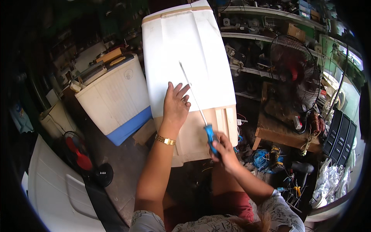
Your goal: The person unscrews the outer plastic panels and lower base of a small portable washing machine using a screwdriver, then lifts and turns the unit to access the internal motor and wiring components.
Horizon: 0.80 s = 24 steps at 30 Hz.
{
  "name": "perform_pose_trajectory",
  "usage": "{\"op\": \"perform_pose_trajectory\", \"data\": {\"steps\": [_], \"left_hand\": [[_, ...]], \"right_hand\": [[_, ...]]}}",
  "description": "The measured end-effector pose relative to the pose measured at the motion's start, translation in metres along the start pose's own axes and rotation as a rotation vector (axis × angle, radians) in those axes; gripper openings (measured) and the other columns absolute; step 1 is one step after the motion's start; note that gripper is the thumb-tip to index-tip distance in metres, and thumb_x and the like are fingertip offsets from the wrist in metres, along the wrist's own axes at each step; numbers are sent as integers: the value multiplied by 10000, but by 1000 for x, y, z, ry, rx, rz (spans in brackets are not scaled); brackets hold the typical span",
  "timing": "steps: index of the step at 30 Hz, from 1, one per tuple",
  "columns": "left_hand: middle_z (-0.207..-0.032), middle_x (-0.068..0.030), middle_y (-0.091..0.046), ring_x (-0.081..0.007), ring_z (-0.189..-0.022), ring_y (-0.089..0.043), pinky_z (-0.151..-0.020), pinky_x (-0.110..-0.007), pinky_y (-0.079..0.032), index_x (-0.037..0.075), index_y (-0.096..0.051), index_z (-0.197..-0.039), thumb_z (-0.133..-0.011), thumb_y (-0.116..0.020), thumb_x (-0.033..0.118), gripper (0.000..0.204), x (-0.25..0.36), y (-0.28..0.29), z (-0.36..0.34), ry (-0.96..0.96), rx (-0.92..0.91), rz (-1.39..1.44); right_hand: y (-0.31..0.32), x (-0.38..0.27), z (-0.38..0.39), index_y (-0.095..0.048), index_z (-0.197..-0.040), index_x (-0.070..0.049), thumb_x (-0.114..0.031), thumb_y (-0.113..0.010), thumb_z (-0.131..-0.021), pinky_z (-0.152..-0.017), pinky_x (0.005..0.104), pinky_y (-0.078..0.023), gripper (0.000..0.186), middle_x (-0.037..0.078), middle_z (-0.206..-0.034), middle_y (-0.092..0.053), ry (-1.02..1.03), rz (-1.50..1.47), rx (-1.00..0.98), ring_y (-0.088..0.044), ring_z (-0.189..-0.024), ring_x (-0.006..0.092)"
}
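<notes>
My right hand (225, 151) is wrapped round the blue handle of a long screwdriver (210, 137). Its thin metal shaft slants up and to the left, with the tip over the white panel. Left of the shaft, my left hand (176, 104) is raised with fingers apart and partly bent, holding nothing; I cannot tell whether a fingertip touches the shaft. A gold-coloured watch (165, 140) is on that wrist. Both hands are over a large white plastic appliance body (174, 46) with a beige lower section (195, 133), directly in front of me.
A white-and-blue washing machine (116, 96) stands at the left, near a red-and-black fan (79, 152). At the right, a large fan (293, 73) is by a wooden bench (278, 129). Blue wire (262, 159) and tools lie below it. Cluttered shelves (251, 36) line the back.
</notes>
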State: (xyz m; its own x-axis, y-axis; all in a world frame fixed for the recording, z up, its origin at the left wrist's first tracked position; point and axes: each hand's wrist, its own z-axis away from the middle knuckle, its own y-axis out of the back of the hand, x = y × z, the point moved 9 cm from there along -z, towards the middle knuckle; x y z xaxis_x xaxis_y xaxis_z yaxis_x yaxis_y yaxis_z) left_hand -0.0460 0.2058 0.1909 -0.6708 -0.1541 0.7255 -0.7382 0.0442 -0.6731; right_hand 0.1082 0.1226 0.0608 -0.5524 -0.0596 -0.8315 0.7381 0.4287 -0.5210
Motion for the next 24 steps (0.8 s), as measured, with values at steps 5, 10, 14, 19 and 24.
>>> {"op": "perform_pose_trajectory", "data": {"steps": [5,10,14,19,24], "left_hand": [[-954,-27,-564,-71,-652,-413,-565,-197,-354,60,-561,-1159,-920,-570,354,379,-17,70,15,-115,91,-284],[-849,14,-530,-51,-608,-402,-538,-199,-327,102,-586,-1046,-894,-615,303,254,-49,149,82,-65,257,-363],[-825,27,-537,-81,-665,-439,-558,-227,-360,143,-584,-1083,-891,-596,272,232,-71,220,129,-25,370,-264],[-830,16,-548,-94,-678,-450,-584,-238,-369,138,-582,-1074,-887,-590,273,230,-79,259,166,18,466,-199],[-822,16,-530,-104,-688,-441,-625,-249,-366,128,-598,-1038,-894,-600,286,213,-78,271,183,32,549,-193]], "right_hand": [[-14,-80,-127,-457,-1223,-73,-229,-601,-911,-420,228,-347,378,51,-868,-556,252,147,148,-476,-527,100],[-24,-147,-216,-464,-1185,-22,-203,-585,-914,-386,257,-338,347,56,-768,-516,413,274,261,-462,-476,115],[-29,-159,-252,-465,-1139,-10,-194,-577,-912,-357,281,-323,312,49,-715,-494,422,274,326,-419,-410,116],[-28,-166,-267,-467,-1125,-14,-196,-574,-910,-347,288,-321,301,37,-665,-475,446,254,344,-404,-397,116],[-28,-169,-269,-482,-1116,-22,-196,-579,-905,-348,291,-323,291,30,-641,-465,443,259,359,-415,-408,117]]}}
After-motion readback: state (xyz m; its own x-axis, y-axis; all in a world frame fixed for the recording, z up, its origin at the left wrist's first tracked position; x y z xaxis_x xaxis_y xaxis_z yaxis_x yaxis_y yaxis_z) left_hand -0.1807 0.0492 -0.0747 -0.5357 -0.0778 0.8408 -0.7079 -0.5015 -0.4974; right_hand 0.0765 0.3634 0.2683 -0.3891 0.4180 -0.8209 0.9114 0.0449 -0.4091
